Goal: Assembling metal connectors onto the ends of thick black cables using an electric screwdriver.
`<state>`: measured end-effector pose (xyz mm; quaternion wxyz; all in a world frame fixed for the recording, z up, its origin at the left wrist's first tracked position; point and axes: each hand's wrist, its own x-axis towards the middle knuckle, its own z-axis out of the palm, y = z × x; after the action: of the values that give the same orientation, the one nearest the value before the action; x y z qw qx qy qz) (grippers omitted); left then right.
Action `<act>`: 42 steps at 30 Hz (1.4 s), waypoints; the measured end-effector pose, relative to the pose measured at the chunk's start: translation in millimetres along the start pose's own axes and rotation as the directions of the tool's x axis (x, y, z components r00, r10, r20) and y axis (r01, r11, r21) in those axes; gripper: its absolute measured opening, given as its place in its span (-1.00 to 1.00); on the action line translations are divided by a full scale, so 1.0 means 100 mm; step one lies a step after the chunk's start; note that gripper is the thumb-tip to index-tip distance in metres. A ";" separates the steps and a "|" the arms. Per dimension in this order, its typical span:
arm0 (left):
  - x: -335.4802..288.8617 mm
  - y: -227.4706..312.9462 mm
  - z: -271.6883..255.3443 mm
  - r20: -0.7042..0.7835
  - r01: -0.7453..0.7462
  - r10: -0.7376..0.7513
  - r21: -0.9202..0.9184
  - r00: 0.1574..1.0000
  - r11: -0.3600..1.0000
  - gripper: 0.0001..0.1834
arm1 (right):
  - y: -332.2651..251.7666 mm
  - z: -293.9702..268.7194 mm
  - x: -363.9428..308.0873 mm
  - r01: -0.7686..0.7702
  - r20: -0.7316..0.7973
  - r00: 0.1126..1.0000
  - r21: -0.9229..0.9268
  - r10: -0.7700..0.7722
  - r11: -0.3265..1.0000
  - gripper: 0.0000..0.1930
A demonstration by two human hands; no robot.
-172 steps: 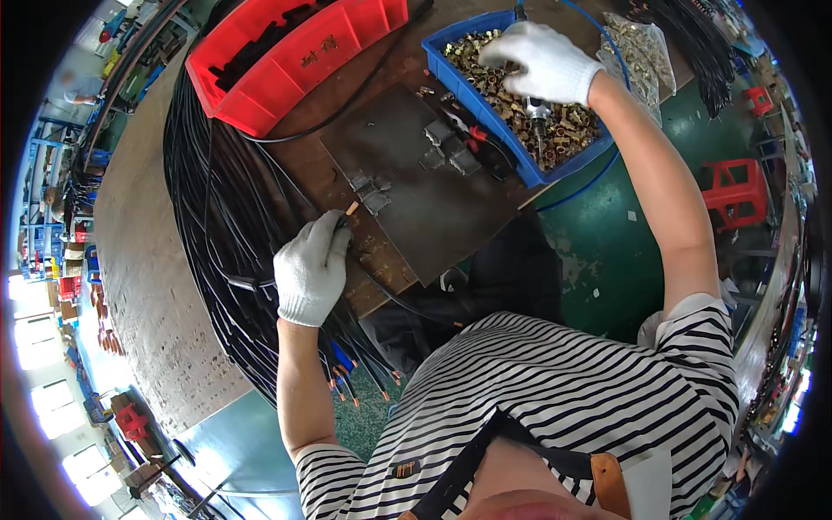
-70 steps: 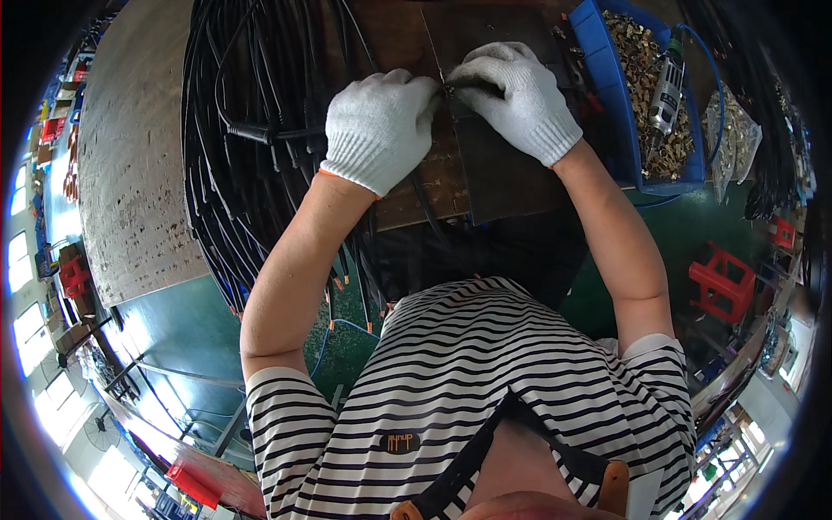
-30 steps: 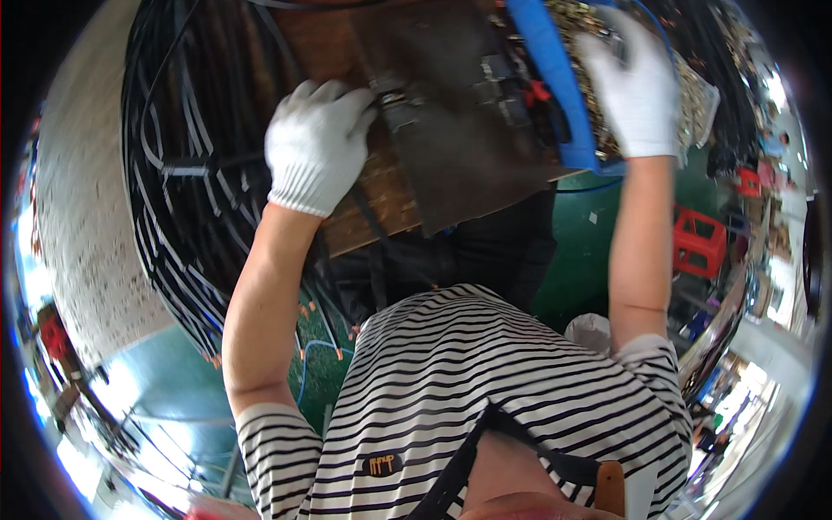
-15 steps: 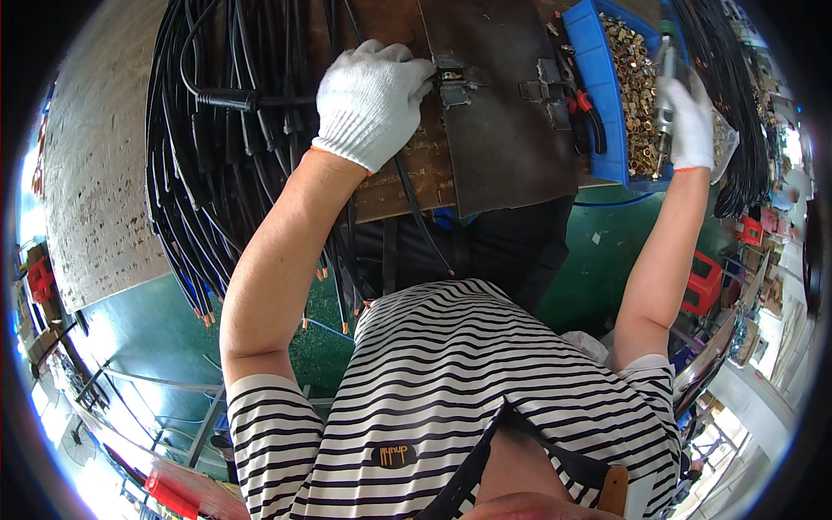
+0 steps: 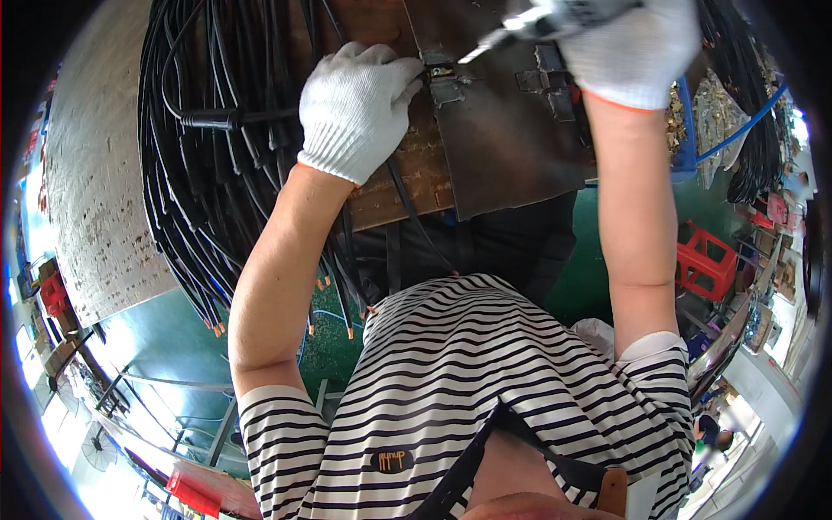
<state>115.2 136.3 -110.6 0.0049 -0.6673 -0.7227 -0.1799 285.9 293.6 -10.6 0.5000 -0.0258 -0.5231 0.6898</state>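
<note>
My left hand [image 5: 354,108], in a white knit glove, is closed over a black cable [image 5: 276,114], its fingertips at a small metal fixture [image 5: 444,76] on a dark metal plate [image 5: 503,165]. The fingers hide the cable's end. In my gloved right hand [image 5: 633,56] is a power screwdriver [image 5: 542,22], grey and blurred by motion, tilted so its pale tip points down and left. That tip hovers just right of the fixture, apparently not touching it.
Many black cables [image 5: 208,191] with bared copper ends hang over the table's near edge at left. A blue bin [image 5: 685,143] of brass-coloured parts is partly hidden behind my right forearm. A blue hose [image 5: 745,128] crosses at right. A red stool [image 5: 706,260] stands on the green floor.
My right hand has lifted the power screwdriver from over the blue bin and brought it left to the fixture. My left hand stays at the fixture.
</note>
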 end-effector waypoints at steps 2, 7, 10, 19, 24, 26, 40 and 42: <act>0.03 0.04 -0.01 0.019 0.009 -0.009 -0.014 1.000 1.000 -0.72 | 0.23 -0.06 -0.02 0.010 0.090 0.996 -0.003 -0.009 1.000 -0.77; 0.01 0.04 -0.01 0.011 0.012 -0.012 -0.012 1.000 1.000 -0.73 | 0.41 0.02 -0.10 -0.040 0.095 0.995 0.081 0.032 0.996 -0.80; 0.01 0.03 -0.01 0.013 0.012 -0.012 -0.019 1.000 1.000 -0.73 | 0.48 0.01 -0.11 -0.027 0.080 0.996 0.020 0.026 0.999 -0.81; 0.02 0.02 0.02 0.009 0.004 -0.004 -0.009 1.000 1.000 -0.71 | 0.54 0.08 -0.08 -0.072 0.238 0.969 0.055 0.057 0.996 -0.66; 0.01 0.01 0.02 -0.007 -0.001 0.001 -0.007 1.000 1.000 -0.70 | 0.51 0.05 0.02 -0.200 0.442 0.877 -0.027 0.191 0.979 -0.57; 0.03 0.04 0.01 0.034 0.023 -0.022 -0.008 0.999 1.000 -0.70 | 0.52 0.04 -0.02 -0.171 0.459 0.872 -0.041 0.171 0.984 -0.57; 0.01 0.02 0.06 -0.076 -0.025 0.025 0.003 0.997 1.000 -0.75 | 0.67 -0.08 0.32 -0.261 0.770 0.611 -0.023 0.183 0.965 -0.49; 0.01 0.02 0.04 -0.060 -0.011 0.011 0.006 0.998 1.000 -0.75 | 0.69 -0.07 0.39 -0.261 0.803 0.574 -0.005 0.159 0.965 -0.48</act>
<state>118.3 138.3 -113.4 0.0294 -0.6656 -0.7190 -0.1979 224.6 329.6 -47.0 0.1290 0.2513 -0.6436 0.7113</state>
